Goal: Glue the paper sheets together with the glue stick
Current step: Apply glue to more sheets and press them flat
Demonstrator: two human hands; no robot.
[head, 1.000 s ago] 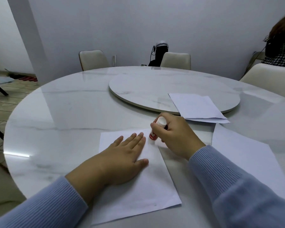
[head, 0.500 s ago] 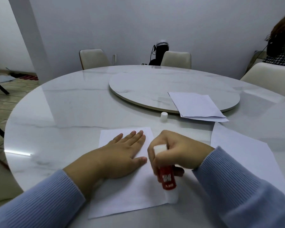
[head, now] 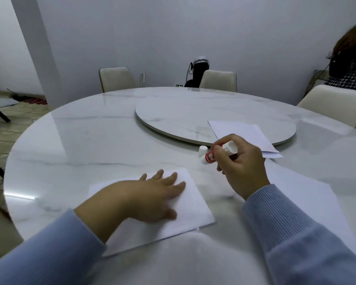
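Marble round table [head: 90,145], turntable [head: 193,112] centre; left hand [head: 152,194] flat on paper sheet [head: 193,208]; right hand [head: 243,163] grips glue stick [head: 211,157].

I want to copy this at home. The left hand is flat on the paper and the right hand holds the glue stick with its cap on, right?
Not quite. The head view shows the glue stick uncapped in the right hand; its white cap stands on the table. The left hand does lie flat on the paper sheet.
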